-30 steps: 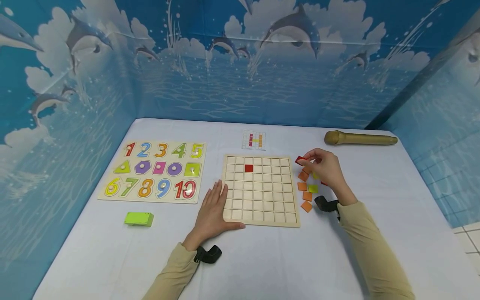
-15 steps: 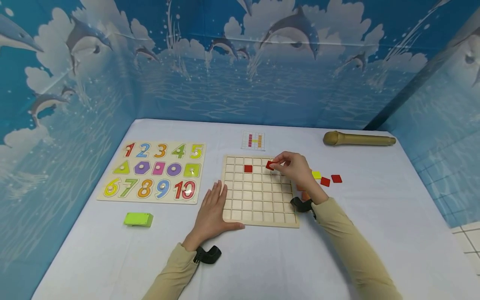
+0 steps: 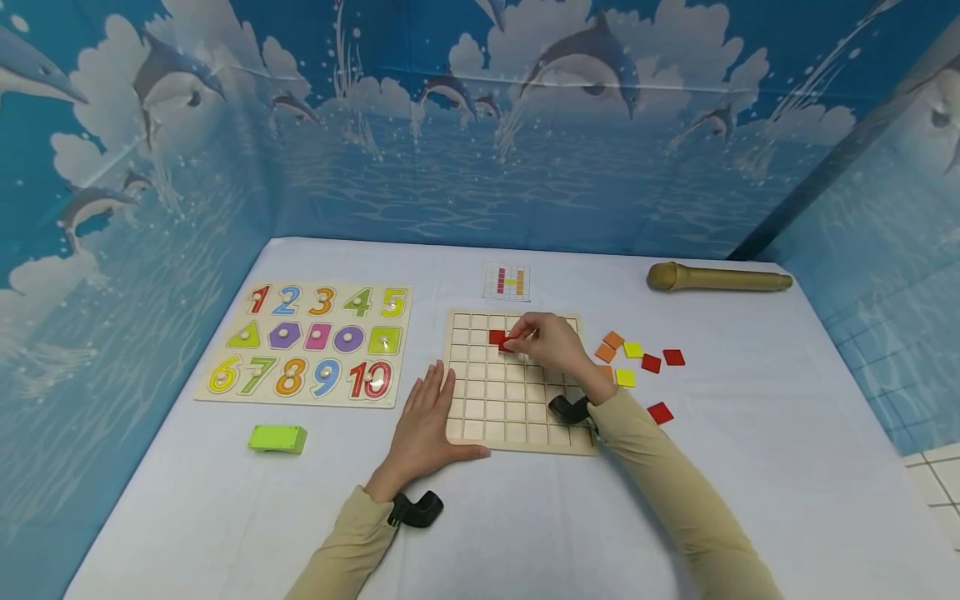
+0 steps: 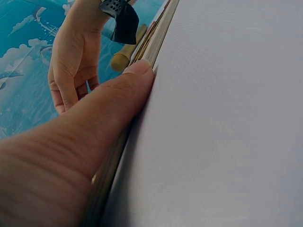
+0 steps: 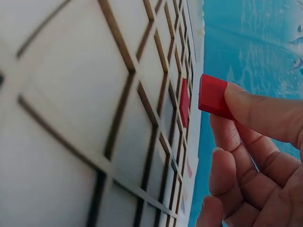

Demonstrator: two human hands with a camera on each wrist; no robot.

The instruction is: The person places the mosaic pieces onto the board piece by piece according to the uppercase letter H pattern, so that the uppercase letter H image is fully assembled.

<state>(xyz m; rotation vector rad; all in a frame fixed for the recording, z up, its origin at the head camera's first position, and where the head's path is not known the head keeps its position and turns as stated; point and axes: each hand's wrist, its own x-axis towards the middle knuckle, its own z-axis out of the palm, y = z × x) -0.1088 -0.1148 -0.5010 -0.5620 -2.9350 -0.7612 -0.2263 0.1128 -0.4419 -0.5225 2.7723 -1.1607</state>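
Note:
A wooden grid board lies mid-table, with one red tile set in a cell of its second row. My right hand is above the upper part of the board and pinches another red tile between thumb and fingers. In the right wrist view the pinched tile is clear of the grid, near the seated red tile. My left hand rests at the board's lower left corner, fingers straight along its left side. Its thumb lies against the board's near edge.
Loose orange, yellow and red tiles lie right of the board. A pattern card is behind it. To the left are a number puzzle board and a green block. A brown microphone-shaped object lies back right.
My right hand has carried the red tile left, from the loose tiles over to the grid beside the seated red tile. My left hand has stayed in place.

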